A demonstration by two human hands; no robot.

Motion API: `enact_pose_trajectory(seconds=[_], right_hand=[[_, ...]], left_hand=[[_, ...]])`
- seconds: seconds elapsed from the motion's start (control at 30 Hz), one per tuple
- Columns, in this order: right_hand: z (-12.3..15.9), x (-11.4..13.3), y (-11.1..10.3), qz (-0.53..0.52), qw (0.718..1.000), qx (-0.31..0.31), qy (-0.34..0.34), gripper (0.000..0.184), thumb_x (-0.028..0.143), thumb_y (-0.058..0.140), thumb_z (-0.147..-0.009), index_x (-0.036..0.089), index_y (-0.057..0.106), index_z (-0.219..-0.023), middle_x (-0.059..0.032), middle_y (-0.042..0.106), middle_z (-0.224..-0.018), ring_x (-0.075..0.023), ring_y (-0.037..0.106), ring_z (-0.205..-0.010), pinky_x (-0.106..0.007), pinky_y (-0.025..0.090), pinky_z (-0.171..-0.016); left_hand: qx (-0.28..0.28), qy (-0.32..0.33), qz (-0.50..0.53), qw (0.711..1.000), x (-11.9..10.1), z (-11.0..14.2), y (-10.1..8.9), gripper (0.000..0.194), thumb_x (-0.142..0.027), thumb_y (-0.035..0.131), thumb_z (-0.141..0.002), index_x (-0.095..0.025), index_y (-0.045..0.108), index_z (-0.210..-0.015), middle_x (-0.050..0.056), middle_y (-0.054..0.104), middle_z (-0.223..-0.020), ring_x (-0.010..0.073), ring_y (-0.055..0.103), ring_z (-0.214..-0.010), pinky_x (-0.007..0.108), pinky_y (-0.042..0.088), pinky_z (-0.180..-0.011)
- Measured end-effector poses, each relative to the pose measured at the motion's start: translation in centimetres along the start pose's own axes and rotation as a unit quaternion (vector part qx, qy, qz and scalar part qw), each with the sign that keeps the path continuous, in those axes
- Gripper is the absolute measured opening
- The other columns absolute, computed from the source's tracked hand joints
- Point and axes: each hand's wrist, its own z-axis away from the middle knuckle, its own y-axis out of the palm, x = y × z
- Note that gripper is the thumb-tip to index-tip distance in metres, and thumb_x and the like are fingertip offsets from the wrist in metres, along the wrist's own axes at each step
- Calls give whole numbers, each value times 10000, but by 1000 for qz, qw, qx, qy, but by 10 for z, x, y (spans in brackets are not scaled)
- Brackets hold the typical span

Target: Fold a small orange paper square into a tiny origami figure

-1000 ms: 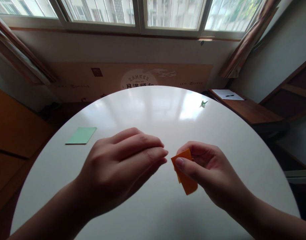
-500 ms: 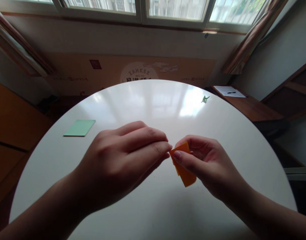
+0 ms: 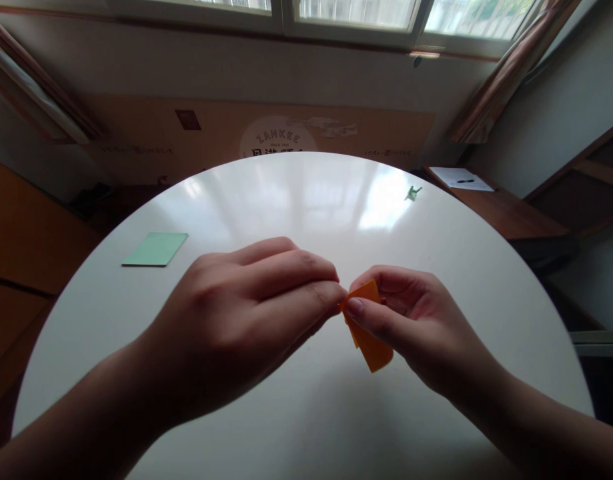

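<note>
A folded piece of orange paper (image 3: 372,343) is held above the table, tilted, with layered edges showing at its lower left. My right hand (image 3: 411,310) grips it, thumb on the near face and fingers curled behind. My left hand (image 3: 256,300) is closed, its fingertips pinching the paper's upper left corner; the pinched bit is hidden by the fingers. On the far left of the table lies a flat stack of light green square paper (image 3: 156,249). A small folded green paper figure (image 3: 413,193) stands at the far right.
The round white table (image 3: 266,207) fills the middle of the view. Beyond its right edge, a brown wooden surface (image 3: 521,217) carries a white sheet (image 3: 453,177) with a dark pen on it. A printed tan panel (image 3: 216,133) stands behind the table, beneath the windows.
The view has tipped slightly, so the table and the things on it sit a little higher. Both hands keep almost the same hold on the orange paper.
</note>
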Motion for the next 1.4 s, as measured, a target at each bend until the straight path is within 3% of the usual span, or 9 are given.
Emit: enact_pose_trajectory(seconds=[0.77,1.4], right_hand=[[1,2,2,-2,1000,-6,4,124,253,818,-799,178,721,-781,6,631,-672,-125,581,-639,-190,459,-533],[2,-5,-2,-29,999,-6,18,114,267,810,-816,195,724,-795,8,608,-670,-119,534,-620,-208,400,-519]], left_hand=[[-10,-1,-2,1000,0,-1,1,124,-177,695,-901,-242,688,-1007,8,747,-938,172,691,-762,300,566,-680],[-20,-14,-12,1000,-2,-1,2,166,-150,728,-877,-245,691,-1009,0,746,-947,176,684,-774,306,552,-683]])
